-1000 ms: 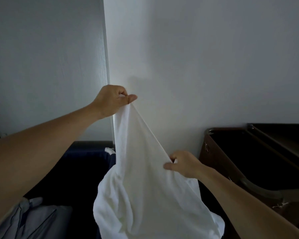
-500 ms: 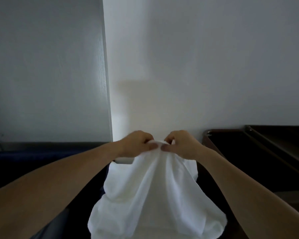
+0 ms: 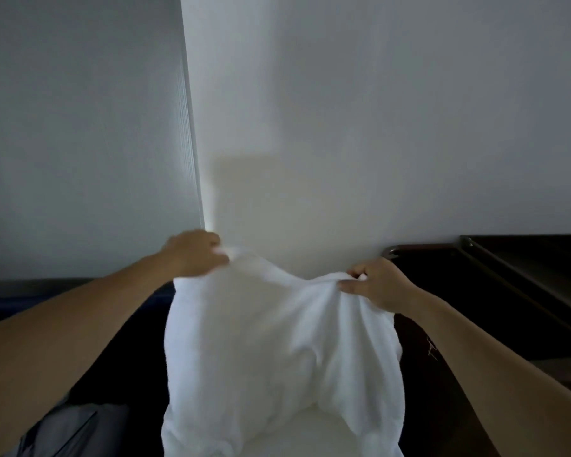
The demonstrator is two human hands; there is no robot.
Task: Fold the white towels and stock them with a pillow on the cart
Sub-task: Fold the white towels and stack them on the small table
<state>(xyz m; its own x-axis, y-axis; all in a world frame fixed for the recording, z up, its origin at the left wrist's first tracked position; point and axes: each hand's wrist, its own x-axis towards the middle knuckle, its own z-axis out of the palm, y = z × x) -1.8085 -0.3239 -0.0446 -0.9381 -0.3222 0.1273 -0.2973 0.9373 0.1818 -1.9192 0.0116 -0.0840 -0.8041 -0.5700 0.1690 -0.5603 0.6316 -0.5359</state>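
Note:
A white towel (image 3: 277,351) hangs in front of me, held up by its top edge and sagging between my two hands. My left hand (image 3: 195,252) pinches the towel's upper left corner near the wall corner. My right hand (image 3: 379,285) pinches the upper right part of the edge, a little lower than the left. The towel's lower part drops out of the bottom of the view. No pillow is in view.
A dark brown cart (image 3: 495,291) with tray-like shelves stands at the right against the white wall (image 3: 376,127). A dark blue bin (image 3: 80,301) lies low on the left, with grey cloth (image 3: 70,430) at the bottom left.
My hands, pinched together at the towel's top half a second ago, have moved apart sideways along the edge, spreading the towel wider. One second ago the left hand held it high.

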